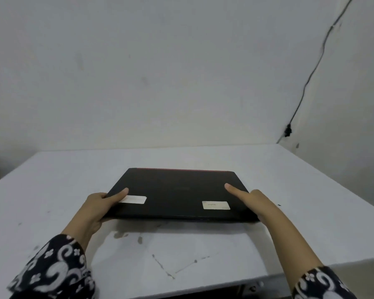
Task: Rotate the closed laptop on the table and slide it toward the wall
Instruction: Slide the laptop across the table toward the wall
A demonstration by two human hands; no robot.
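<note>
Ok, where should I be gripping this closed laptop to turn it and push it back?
Grip the laptop by its two short side edges, coming from the near corners, as the left hand and right hand do: it lies flat and wide, so opposed holds likely give turning leverage.

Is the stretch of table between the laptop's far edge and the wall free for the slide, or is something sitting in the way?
Nothing visible blocks it. Both hands, left hand and right hand, already grip the closed laptop, and the table behind it is bare up to the wall. The black cable hangs off to the right, outside the path.
</note>
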